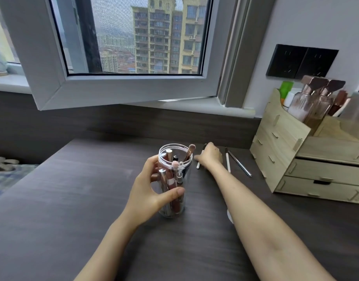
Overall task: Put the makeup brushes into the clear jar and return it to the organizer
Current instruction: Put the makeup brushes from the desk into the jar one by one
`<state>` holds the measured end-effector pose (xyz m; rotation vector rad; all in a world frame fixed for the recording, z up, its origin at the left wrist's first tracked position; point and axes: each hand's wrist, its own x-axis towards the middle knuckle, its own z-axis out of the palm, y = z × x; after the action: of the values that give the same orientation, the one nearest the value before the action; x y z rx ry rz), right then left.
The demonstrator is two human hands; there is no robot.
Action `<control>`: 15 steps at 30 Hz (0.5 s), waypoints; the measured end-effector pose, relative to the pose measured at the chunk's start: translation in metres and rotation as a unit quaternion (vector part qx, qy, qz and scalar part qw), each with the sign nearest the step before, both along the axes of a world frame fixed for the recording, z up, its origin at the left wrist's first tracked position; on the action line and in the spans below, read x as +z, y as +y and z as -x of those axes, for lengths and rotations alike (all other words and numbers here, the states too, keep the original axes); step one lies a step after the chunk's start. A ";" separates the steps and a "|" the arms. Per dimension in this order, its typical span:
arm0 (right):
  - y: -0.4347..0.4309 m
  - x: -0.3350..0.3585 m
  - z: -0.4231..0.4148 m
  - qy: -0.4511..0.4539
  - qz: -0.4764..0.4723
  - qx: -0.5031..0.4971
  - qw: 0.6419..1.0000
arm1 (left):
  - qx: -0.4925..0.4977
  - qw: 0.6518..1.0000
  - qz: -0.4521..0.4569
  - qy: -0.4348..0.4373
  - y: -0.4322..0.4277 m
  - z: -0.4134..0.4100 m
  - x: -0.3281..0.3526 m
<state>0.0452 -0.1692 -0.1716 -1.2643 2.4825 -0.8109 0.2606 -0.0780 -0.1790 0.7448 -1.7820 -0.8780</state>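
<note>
A clear jar [173, 159] stands upright on the dark desk [73, 199], with several brushes and cosmetic sticks inside; a pink-tipped brush [191, 148] pokes over its rim. My left hand [152, 191] is wrapped around the jar's side. My right hand [210, 156] rests on a white-handled brush [198, 164] lying just right of the jar, its fingers curled over it. Two more brushes lie further right: a white one [228, 163] and a dark one with a silver end [239, 164]. The wooden organizer [280, 149] stands at the right.
The organizer holds glass bottles [314, 102] with copper caps and a green bottle [286, 89] on top, with drawers [324, 171] below. An open window sash [113, 86] overhangs the back of the desk. Black wall sockets [300, 60] sit above the organizer.
</note>
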 end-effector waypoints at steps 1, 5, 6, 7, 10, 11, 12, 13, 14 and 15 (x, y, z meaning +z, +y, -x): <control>-0.002 -0.004 -0.001 0.000 0.000 -0.011 1.000 | 0.000 1.000 0.000 -0.001 0.000 0.000 0.000; 0.003 -0.004 0.001 -0.011 -0.003 -0.015 1.000 | 0.001 1.000 0.001 -0.002 0.001 0.000 0.000; 0.007 0.001 0.002 -0.046 0.014 -0.012 0.999 | 0.001 1.000 0.001 -0.003 0.001 0.000 0.000; 0.011 0.009 0.003 -0.113 0.059 -0.005 0.992 | 0.001 1.000 0.002 -0.003 0.001 0.000 0.000; 0.035 0.048 -0.002 -0.365 0.271 0.041 0.890 | 0.001 1.000 0.000 -0.002 0.001 0.000 0.000; 0.049 0.063 -0.006 -0.411 0.321 0.068 0.851 | 0.001 1.000 -0.001 -0.003 0.001 0.000 0.000; 0.064 0.079 -0.012 -0.432 0.348 0.109 0.825 | 0.001 1.000 -0.001 -0.003 0.001 0.000 0.000; 0.077 0.091 -0.018 -0.422 0.357 0.159 0.818 | 0.001 1.000 -0.002 -0.004 0.001 0.000 0.000; 0.090 0.101 -0.025 -0.384 0.353 0.209 0.827 | 0.001 1.000 -0.002 -0.005 0.001 0.001 0.000; 0.101 0.108 -0.034 -0.317 0.341 0.254 0.848 | 0.002 1.000 -0.002 -0.006 0.001 0.001 -0.001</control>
<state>0.0789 -0.0683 -0.0634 -1.4239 1.2727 -1.6811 0.2599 -0.0769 -0.1797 0.7579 -1.7885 -0.8756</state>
